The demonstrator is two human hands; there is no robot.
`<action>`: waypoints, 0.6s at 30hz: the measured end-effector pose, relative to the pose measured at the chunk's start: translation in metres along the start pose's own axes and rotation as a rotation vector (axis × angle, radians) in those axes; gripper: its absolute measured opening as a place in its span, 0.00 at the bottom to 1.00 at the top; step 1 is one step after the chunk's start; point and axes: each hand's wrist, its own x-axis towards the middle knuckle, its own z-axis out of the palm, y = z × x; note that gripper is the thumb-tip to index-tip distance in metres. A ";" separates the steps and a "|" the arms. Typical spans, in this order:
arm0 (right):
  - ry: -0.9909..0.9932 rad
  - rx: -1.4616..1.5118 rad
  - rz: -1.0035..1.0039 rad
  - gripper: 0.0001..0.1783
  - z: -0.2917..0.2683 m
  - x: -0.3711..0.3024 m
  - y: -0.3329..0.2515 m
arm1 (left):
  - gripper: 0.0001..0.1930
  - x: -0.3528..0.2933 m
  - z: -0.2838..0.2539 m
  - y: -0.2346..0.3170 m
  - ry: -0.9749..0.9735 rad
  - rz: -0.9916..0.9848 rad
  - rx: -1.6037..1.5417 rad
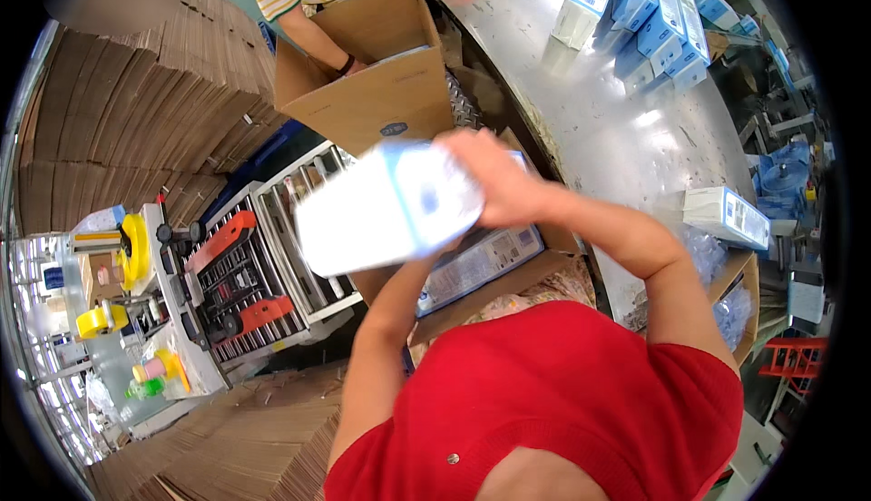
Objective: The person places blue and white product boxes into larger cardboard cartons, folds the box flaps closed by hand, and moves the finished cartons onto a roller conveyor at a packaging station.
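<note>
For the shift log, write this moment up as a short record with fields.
Held: white-and-blue box, blurred
Right hand: on the box's right end
Left hand: mostly hidden beneath the box
Below: open carton with another blue-edged box inside
Co-worker's hand: inside a second open carton
Right side: metal table bearing similar boxes
Left side: stacked flat cardboard

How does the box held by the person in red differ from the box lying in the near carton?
The held box is raised, gripped by the right hand, while the packed box lies inside the near carton. The held box is blurred and shows a mostly plain white side; the packed box is sharper and shows a printed side. Both are coloured white and blue.
</note>
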 end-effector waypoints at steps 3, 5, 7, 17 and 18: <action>-0.169 -0.226 -0.107 0.33 0.074 -0.019 0.033 | 0.29 0.015 0.019 0.001 -0.321 -0.323 -0.019; -0.234 -0.303 -0.118 0.34 0.123 -0.029 0.067 | 0.28 0.011 0.030 0.002 -0.446 -0.408 -0.053; -0.304 -0.398 -0.058 0.34 0.158 -0.053 0.107 | 0.28 0.014 0.025 0.012 -0.538 -0.369 -0.080; -0.838 -0.613 0.482 0.33 0.167 -0.111 0.122 | 0.29 -0.019 -0.142 0.103 -0.335 -0.483 0.224; -0.852 -0.490 0.481 0.32 0.162 -0.107 0.123 | 0.39 -0.035 -0.115 0.070 -0.374 -0.460 0.246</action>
